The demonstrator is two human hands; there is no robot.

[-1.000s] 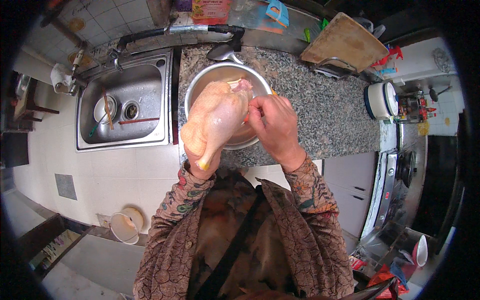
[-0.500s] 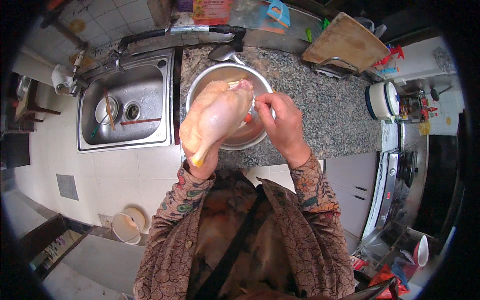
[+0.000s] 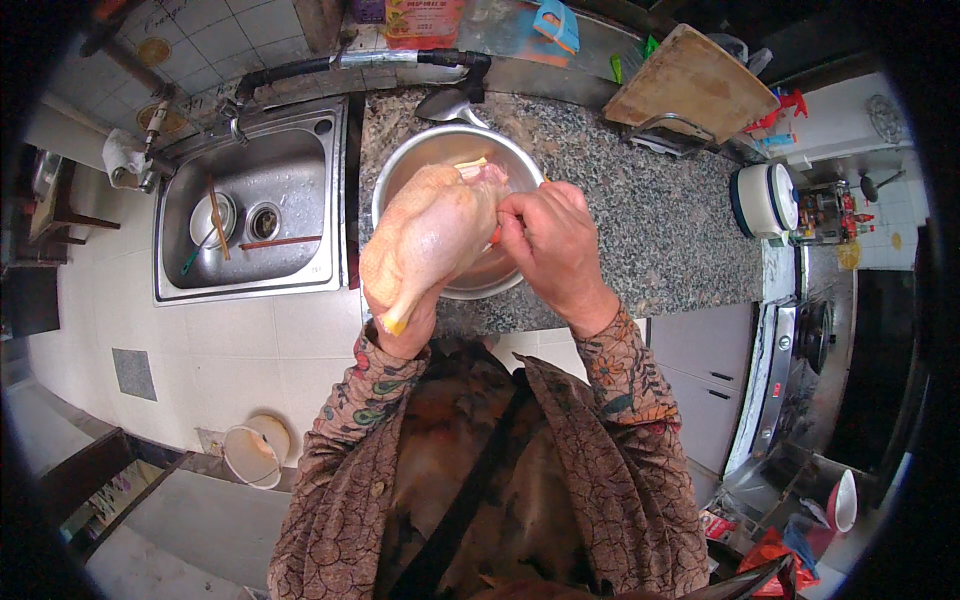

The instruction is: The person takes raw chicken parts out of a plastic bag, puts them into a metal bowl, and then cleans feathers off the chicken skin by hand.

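Observation:
A raw plucked bird, chicken-like with pale bumpy skin [image 3: 425,230], rests on my left hand [image 3: 410,328], which is wrapped beneath it; most of those fingers are hidden. Its leg, with a yellow tip, points toward me. Under the bird stands a round metal bowl [image 3: 515,160] on the speckled counter. Thumb and forefinger of my right hand [image 3: 562,248] are pinched together against the bird's right side. Whatever lies between those fingertips is too small to make out. A bit of red shows beside them, over the bowl.
Left of the counter [image 3: 640,220] is a steel sink [image 3: 330,200] with a small bowl [image 3: 206,235] and chopsticks [image 3: 280,242]. A ladle [image 3: 450,106] lies behind the metal bowl. Toward the back right are a cutting board [image 3: 690,85] and a white lidded pot [image 3: 768,200].
My right hand has moved slightly left, from just off the bird to its side, fingers still pinched. The bird and my left hand stay almost in place.

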